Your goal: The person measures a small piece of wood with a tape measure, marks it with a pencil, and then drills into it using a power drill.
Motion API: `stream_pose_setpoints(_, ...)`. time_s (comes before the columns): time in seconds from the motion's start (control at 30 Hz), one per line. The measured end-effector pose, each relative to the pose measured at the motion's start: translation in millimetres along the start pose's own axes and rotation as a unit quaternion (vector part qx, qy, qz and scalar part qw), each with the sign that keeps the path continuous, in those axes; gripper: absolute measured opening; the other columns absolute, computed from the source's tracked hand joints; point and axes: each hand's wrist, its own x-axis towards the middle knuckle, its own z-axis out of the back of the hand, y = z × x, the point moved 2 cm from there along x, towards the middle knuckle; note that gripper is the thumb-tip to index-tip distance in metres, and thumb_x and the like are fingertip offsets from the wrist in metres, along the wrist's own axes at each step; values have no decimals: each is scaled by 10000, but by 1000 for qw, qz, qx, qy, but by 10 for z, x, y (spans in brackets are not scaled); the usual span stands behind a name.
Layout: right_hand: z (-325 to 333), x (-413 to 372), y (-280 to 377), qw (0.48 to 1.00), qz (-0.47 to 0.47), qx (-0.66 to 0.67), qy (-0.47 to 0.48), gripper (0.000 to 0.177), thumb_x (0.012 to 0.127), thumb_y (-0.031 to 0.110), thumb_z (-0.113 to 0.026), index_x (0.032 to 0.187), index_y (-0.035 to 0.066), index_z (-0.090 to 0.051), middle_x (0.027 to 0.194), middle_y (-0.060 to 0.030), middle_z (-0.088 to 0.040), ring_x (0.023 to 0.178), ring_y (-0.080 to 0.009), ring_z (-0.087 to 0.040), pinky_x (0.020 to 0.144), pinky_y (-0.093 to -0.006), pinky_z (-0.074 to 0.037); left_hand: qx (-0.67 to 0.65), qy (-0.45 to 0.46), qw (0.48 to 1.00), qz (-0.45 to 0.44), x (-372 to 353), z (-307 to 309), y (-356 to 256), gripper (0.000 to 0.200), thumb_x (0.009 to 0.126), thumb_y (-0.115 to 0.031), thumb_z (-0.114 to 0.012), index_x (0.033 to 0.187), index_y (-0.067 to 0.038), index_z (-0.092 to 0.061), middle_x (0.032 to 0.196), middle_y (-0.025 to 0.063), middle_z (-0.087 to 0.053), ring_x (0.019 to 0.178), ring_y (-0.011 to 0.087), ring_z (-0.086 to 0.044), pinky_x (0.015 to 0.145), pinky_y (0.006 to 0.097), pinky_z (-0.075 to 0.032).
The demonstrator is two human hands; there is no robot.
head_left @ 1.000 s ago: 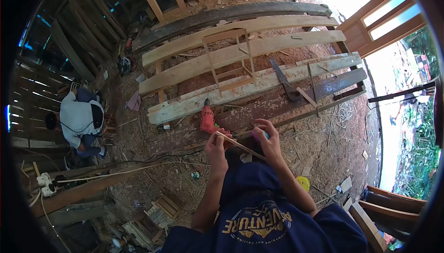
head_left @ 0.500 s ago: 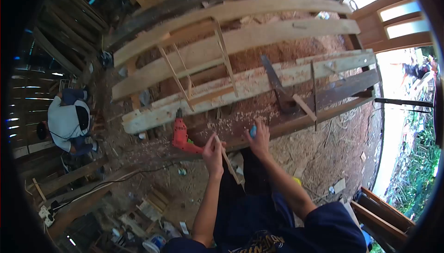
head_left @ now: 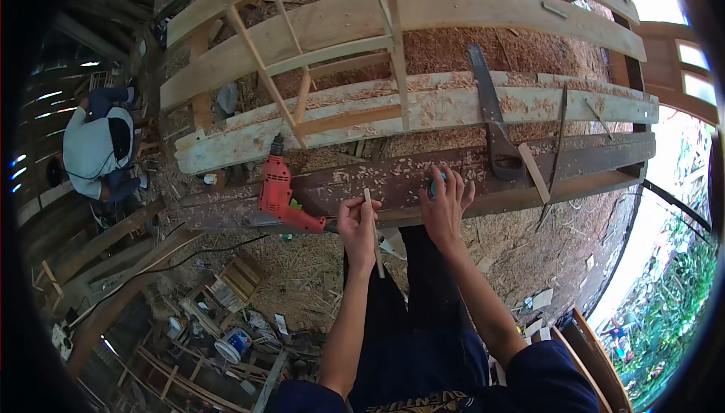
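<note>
The left hand [head_left: 358, 222], a red drill [head_left: 277, 186] at its ten o'clock, pinches a wooden strip [head_left: 378, 251], the right hand [head_left: 448, 205] seemingly holding a half-hidden blue object [head_left: 434, 185].

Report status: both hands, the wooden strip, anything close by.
Left hand pinching thin wooden strip, near end sticking out toward the body. Right hand around small blue item, mostly hidden. Red power drill lying left, handsaw beyond, to the right.
</note>
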Motion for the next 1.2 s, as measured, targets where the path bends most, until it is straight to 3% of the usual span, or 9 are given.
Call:
stream_pose_setpoints(0.1,107,65,271,999,29,45,8,551,930,193,-715,1442,94,-541,1415,-117,-548,1362,-340,-465,1218,-595,-188,-22,-19,999,-16,1,134,-158,88,1057,-94,-610,1091,-30,-558,979,83,-716,785,82,-587,723,259,-493)
stream_pose_setpoints(0.2,114,74,653,990,77,117,29,552,929,146,-711,1447,65,-538,1388,-151,-566,1302,-363,-512,1175,-528,-307,-31,-39,997,-58,1,414,-347,67,1065,-87,-596,1087,-38,-556,966,88,-712,744,82,-576,681,257,-487)
stream_pose_setpoints(0.3,-68,6,1114,963,49,235,124,568,922,113,-711,1452,27,-525,1362,-202,-576,1257,-405,-548,1081,-494,-428,-12,-62,994,-88,24,930,-575,42,1070,-73,-580,1077,-42,-551,952,91,-708,707,74,-554,639,250,-470)
stream_pose_setpoints(0.5,-793,-208,2096,934,106,229,254,811,874,164,-782,1557,14,-371,1373,-255,-553,1298,-457,-526,1014,-543,-480,36,-112,990,-72,379,2265,-689,60,1071,-80,-585,1041,-45,-545,943,83,-716,690,59,-526,618,235,-450)
stream_pose_setpoints(0.6,-1218,-416,2510,959,113,128,227,1003,815,183,-846,1610,25,-255,1390,-248,-531,1283,-458,-522,1006,-540,-480,68,-81,990,-92,737,2813,-420,86,1061,-92,-612,1029,-41,-551,954,74,-730,715,38,-526,630,228,-444)
stream_pose_setpoints(0.7,-1591,-542,2778,978,38,82,186,1091,779,180,-880,1614,-12,-203,1339,-270,-545,1255,-473,-523,1010,-526,-477,70,-62,992,-83,982,3030,-321,100,1052,-99,-632,1026,-28,-566,896,36,-704,712,24,-517,618,224,-429)
stream_pose_setpoints(0.87,-1741,-552,2872,989,7,43,139,1117,744,159,-893,1615,-5,-214,1229,-226,-565,1141,-441,-586,940,-520,-492,65,-5,995,-73,1190,3183,-242,118,1042,-115,-652,1020,-13,-598,727,-44,-529,668,11,-472,558,227,-366)
stream_pose_setpoints(1.0,-1736,-565,2812,993,51,52,90,1118,732,177,-897,1614,7,-231,1169,-209,-580,1024,-425,-645,851,-506,-527,66,2,995,-71,1270,3182,-336,109,1045,-120,-644,1026,-20,-605,721,-41,-517,640,23,-447,551,234,-355)
stream_pose_setpoints(1.2,-1432,-505,2767,987,51,123,87,1067,743,162,-862,1606,10,-254,1308,-258,-610,1106,-428,-678,859,-500,-573,140,24,983,-114,1410,3222,-381,103,1040,-112,-645,1022,-20,-603,732,-17,-511,622,47,-446,549,262,-370)
